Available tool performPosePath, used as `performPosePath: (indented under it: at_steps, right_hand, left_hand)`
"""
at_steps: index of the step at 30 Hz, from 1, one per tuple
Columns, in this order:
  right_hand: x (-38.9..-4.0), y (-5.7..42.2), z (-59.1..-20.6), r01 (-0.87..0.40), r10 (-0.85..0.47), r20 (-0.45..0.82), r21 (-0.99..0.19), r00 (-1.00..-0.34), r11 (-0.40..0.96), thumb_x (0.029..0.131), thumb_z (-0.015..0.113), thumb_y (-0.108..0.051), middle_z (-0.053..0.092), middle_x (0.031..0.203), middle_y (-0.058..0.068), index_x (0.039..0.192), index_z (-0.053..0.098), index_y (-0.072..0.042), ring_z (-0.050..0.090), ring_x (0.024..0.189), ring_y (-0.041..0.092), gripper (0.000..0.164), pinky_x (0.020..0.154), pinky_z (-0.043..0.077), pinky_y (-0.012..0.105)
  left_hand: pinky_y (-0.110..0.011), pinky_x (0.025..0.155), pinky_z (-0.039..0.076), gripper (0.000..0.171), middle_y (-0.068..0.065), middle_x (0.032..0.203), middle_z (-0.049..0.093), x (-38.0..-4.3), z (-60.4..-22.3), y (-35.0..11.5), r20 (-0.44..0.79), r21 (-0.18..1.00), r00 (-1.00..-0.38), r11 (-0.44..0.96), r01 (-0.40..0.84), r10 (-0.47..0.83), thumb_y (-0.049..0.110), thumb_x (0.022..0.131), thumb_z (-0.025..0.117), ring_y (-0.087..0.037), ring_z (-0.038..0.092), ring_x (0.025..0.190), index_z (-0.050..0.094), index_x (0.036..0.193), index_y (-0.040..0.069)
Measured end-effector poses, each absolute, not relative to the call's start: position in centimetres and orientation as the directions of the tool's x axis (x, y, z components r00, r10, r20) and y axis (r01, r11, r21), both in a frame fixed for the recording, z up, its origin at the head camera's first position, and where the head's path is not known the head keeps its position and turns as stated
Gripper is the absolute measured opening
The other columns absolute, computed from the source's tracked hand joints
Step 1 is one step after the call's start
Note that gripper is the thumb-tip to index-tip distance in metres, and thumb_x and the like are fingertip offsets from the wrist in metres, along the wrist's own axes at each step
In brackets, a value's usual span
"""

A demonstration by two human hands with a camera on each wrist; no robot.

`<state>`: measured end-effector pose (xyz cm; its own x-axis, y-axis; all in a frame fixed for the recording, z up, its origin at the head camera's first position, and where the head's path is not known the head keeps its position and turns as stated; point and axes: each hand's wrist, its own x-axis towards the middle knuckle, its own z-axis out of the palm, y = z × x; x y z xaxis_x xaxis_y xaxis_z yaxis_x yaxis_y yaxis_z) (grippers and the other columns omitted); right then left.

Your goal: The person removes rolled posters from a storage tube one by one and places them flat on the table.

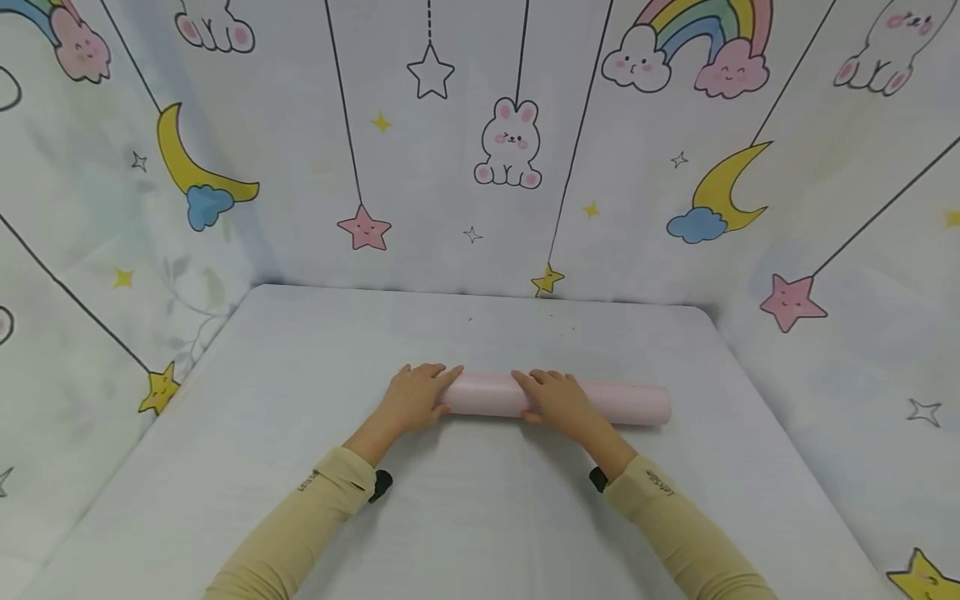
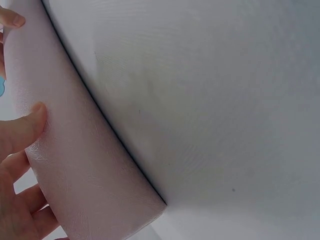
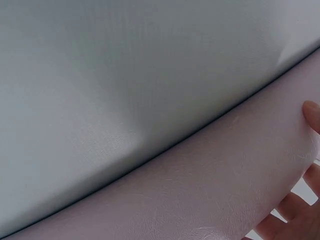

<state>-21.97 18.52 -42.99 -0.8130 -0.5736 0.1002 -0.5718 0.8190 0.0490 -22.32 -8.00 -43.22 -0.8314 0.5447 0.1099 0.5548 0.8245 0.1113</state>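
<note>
A pink roll [image 1: 486, 394] of smooth, leather-like sheet lies crosswise on the white table, its long side facing me. Around its left end curls my left hand [image 1: 414, 397], thumb on the near side and fingers over the far side. My right hand [image 1: 558, 404] holds the roll near its middle in the same way, and the roll's right end extends past it. In the left wrist view the left thumb [image 2: 30, 127] presses the finely creased pink surface [image 2: 85, 150]. The right wrist view shows the right thumb [image 3: 312, 115] against the roll [image 3: 200, 175].
The white tabletop [image 1: 465, 517] spreads around the roll, with a few dark specks toward the back edge. Behind and beside it stand walls [image 1: 450, 183] printed with stars, moons, rabbits and rainbows. Both forearms wear beige sleeves [image 1: 300, 525] with dark bands at the wrists.
</note>
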Motion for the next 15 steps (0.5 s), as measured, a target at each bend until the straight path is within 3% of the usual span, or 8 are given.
performPosePath:
  at_steps: [15]
  right_hand:
    - [-21.87, 18.42, -42.73, -0.569, -0.567, 0.091, 0.007, -0.819, 0.823, 0.075, 0.074, -0.034, 0.059, 0.110, 0.015, 0.129, 0.050, -0.010, 0.059, 0.095, 0.034, 0.064, 0.073, 0.046, 0.050]
  left_hand:
    - [-0.055, 0.098, 0.030, 0.060, -0.014, 0.131, 0.048, -21.93, -43.29, -7.94, 0.112, 0.123, -0.842, 0.834, 0.539, 0.528, 0.033, 0.085, 0.064, -0.030, 0.044, 0.121, 0.042, 0.138, 0.017]
